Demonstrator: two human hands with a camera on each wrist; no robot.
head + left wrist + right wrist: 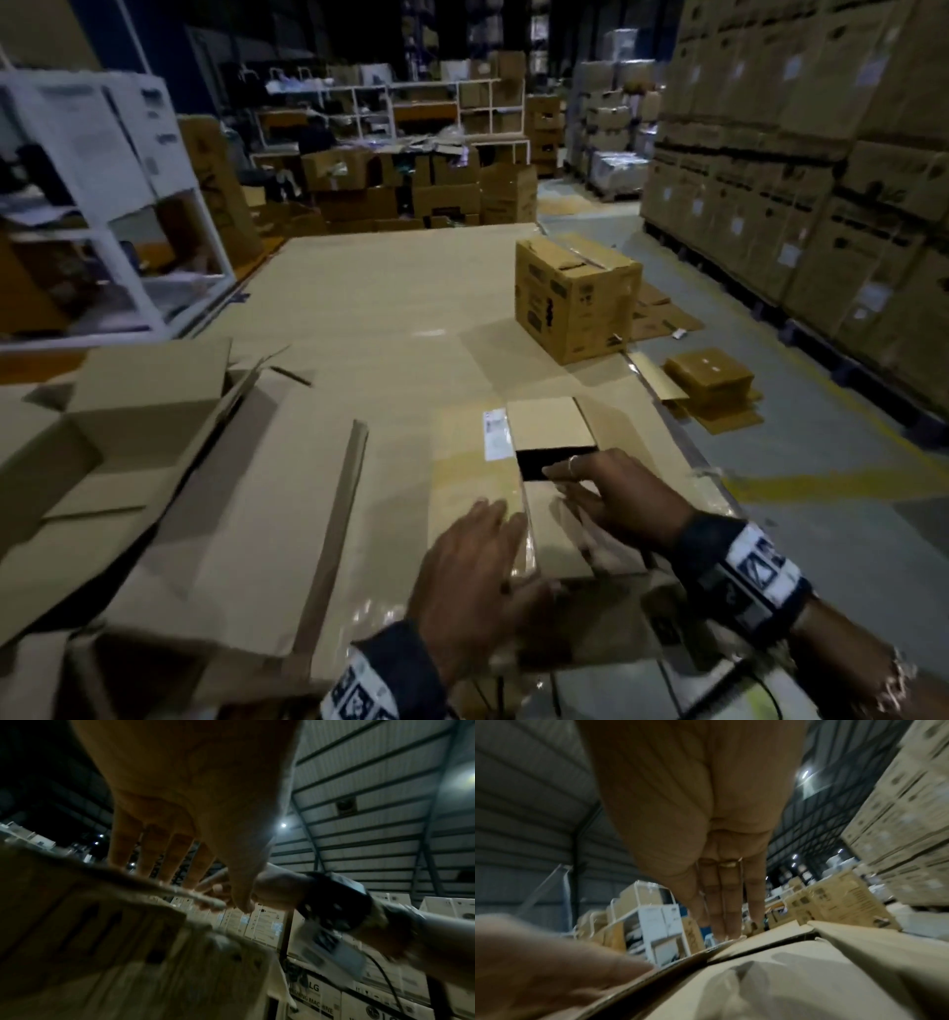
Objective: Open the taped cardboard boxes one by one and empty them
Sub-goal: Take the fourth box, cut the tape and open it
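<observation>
A brown cardboard box (pixel 472 462) with a white label (pixel 495 434) stands right in front of me on the cardboard-covered table. Its top flaps are partly apart, and a dark gap (pixel 554 462) shows between them. My left hand (pixel 472 555) lies flat on the left flap, fingers straight. My right hand (pixel 611 491) rests with straight fingers on the near flap at the edge of the gap. In the left wrist view the left hand (pixel 167 858) reaches over the box edge (pixel 90 923). The right wrist view shows the right hand (pixel 721 902) touching the flap (pixel 808 963). The box's contents are hidden.
A second, taller box (pixel 575 298) stands at the table's far right edge. An open box (pixel 102 437) lies at my left. Flattened cartons (pixel 708 385) lie on the floor to the right. Stacked cartons (pixel 821 180) line the right side, and a white shelf (pixel 102 180) stands far left.
</observation>
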